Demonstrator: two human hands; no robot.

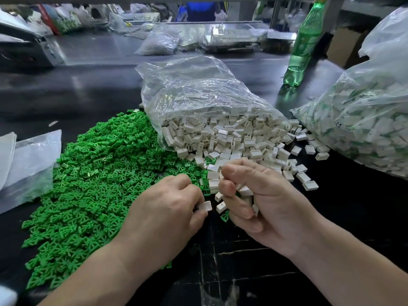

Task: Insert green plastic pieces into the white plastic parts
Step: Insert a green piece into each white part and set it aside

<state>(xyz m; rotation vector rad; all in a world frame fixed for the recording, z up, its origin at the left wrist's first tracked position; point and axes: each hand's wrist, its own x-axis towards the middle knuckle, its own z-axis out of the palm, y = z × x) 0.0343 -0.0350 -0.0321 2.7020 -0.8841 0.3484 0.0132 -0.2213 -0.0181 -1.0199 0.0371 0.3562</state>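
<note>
Spillage looms, since your right hand (265,206) curls loosely round several small white rectangular plastic parts (245,191) while your left hand (167,208) pinches a single white part (207,206) beside the green plastic pieces (95,177) heaped on the counter (342,217)

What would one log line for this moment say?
left hand: pinches one white part | right hand: grips several white parts | green pieces: in loose heap

Matt green plastic pieces (92,184) and white plastic parts (227,138) lie on a glossy dark table (88,89) beside crinkled clear-film bags (198,89).
</note>
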